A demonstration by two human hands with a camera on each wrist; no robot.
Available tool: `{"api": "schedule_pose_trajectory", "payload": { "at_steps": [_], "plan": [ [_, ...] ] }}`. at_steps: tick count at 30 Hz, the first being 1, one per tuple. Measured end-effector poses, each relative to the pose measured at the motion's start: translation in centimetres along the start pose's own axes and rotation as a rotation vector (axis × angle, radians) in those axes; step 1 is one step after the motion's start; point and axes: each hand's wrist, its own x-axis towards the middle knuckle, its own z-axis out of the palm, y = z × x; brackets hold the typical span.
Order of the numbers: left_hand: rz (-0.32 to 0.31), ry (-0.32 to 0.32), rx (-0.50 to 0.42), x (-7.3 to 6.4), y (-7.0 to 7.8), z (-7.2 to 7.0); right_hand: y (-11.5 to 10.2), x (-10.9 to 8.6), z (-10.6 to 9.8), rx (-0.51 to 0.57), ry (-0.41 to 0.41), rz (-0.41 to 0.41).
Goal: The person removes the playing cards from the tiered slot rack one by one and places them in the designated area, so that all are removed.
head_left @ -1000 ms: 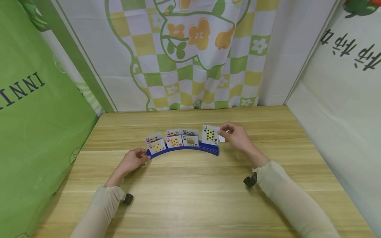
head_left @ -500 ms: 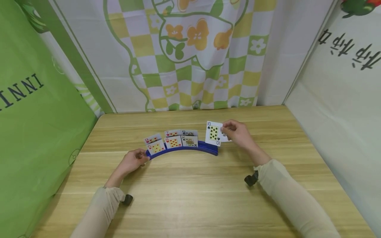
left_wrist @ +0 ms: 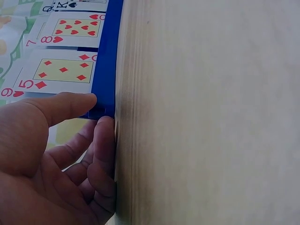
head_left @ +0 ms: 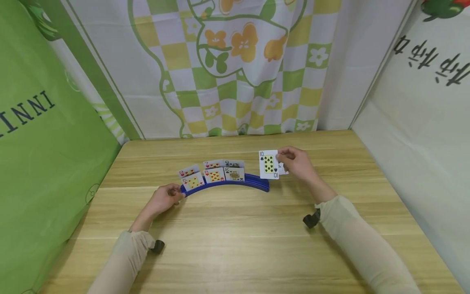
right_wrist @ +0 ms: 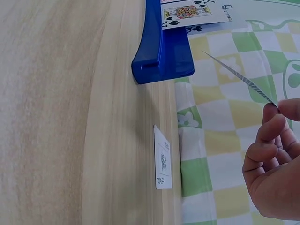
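A curved blue card holder (head_left: 235,183) stands on the table, several playing cards upright in its two rows. At its left end my left hand (head_left: 166,198) grips it, thumb (left_wrist: 77,104) on the front edge and fingers bent at the end. Nearest that thumb is the five of diamonds (left_wrist: 63,70). Beyond it are the eight of hearts (head_left: 214,175) and the king of spades (head_left: 234,174). My right hand (head_left: 298,163) pinches the ten of spades (head_left: 269,164) by its right side, raised past the holder's right end; the right wrist view shows this card (right_wrist: 241,78) nearly edge-on.
A loose card (right_wrist: 163,161) with a small dark figure lies flat on the wooden table (head_left: 235,237), right of the holder and partly behind my right hand in the head view. A checked, flowered cloth (head_left: 249,81) hangs behind the table, with fabric walls on both sides.
My right hand has carried the ten of spades rightward, from over the holder's right end to beside it. More of the holder's slots shows. My left hand stays put.
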Motion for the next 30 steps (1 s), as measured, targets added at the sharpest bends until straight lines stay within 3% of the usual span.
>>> {"api": "schedule_pose_trajectory", "payload": {
  "at_steps": [30],
  "plan": [
    [0.014,0.008,0.000,-0.1,-0.1,0.0,1.0,0.8,-1.4,0.061,0.046,0.049]
  ]
}}
